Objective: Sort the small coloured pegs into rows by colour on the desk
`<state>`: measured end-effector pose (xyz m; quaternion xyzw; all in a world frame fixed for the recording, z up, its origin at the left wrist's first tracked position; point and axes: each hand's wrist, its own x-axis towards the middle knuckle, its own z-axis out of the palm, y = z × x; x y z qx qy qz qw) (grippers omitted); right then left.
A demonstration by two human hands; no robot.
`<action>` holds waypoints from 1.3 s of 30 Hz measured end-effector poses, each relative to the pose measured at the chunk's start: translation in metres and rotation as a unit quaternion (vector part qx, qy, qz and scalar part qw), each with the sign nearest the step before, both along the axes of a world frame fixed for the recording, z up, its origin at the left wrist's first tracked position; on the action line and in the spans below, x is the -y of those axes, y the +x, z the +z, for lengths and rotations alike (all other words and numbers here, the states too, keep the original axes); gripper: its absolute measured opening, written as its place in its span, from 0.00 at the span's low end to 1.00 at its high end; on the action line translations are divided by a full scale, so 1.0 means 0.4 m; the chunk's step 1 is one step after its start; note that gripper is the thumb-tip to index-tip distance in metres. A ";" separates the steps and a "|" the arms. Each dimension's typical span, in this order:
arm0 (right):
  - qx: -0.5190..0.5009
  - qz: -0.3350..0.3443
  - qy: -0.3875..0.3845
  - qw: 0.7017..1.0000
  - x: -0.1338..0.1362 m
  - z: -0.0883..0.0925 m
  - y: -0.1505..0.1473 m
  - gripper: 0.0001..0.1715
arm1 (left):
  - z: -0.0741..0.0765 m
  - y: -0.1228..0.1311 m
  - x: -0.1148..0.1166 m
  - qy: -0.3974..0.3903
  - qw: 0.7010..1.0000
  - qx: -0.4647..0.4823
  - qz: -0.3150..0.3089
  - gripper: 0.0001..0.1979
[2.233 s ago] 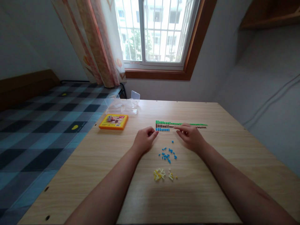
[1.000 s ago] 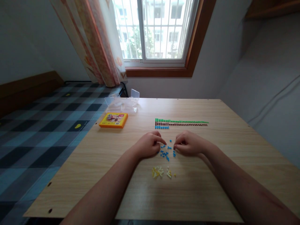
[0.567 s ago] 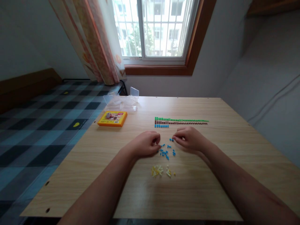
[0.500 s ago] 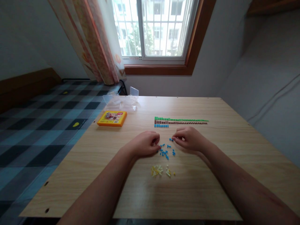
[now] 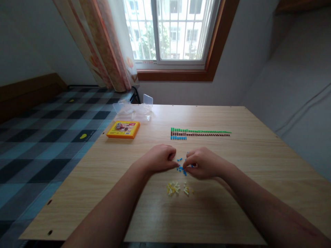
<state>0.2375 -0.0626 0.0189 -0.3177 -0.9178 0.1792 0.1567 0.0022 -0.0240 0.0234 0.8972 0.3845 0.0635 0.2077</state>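
Note:
A small scatter of blue toy bricks lies on the wooden table between my two hands. My left hand rests at the left side of them, fingers curled in and thumb stretched toward the pieces; whether anything is inside it is hidden. From the right, my right hand reaches over the scatter, its thumb and forefinger pinched at a blue brick and covering some of the others. Closer to me sits a heap of pale yellow bricks, with a smaller cluster of yellow bricks beside it.
Beyond my hands run long rows of green bricks and brown bricks, with a short blue row in front. A yellow-orange box and a clear plastic tray stand at the left. A checked bed adjoins the table.
My right hand has moved left and toward me, from the far blue bricks to the middle of the scatter. My left hand has stayed nearly still.

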 end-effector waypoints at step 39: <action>-0.031 -0.119 0.031 0.992 -0.065 -0.050 0.063 0.09 | 0.011 -0.017 -0.019 0.014 0.998 -0.024 0.064 0.18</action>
